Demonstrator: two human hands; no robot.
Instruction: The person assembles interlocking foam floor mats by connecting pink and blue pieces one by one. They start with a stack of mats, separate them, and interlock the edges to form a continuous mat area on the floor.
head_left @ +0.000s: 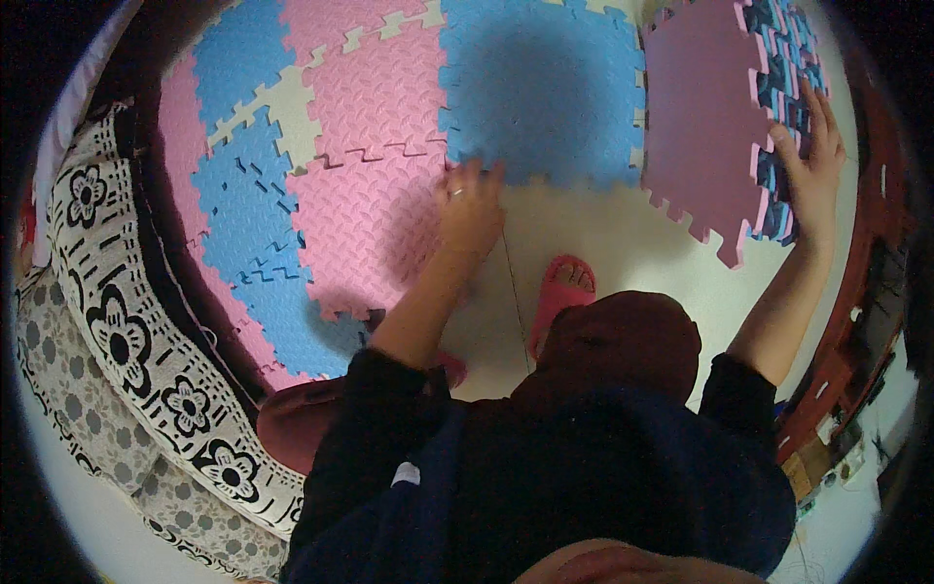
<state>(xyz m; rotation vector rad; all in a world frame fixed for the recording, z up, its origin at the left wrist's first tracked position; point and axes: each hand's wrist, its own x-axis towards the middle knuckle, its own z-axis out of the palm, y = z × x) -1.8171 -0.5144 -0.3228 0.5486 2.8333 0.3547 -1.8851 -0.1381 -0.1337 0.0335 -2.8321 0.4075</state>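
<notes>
Pink and blue interlocking foam mat tiles cover much of the floor. My left hand (472, 211), a ring on one finger, reaches to the corner where a blue foam tile (545, 88) meets a pink foam tile (375, 219). Its bent fingers are slightly apart, with the tips down at the seam; whether any reach under the edge is hidden. On the right, a stack of foam tiles (705, 107) has a pink one facing up and pink, blue and dark edges along its side. Against that side rests my right hand (815, 165), thumb and fingers spread.
Bare pale floor (584, 229) lies below the blue tile, beside my foot in a red slipper (556, 297). A flower-patterned cover (117, 341) drapes furniture along the left. Reddish-brown furniture (842, 360) borders the right side.
</notes>
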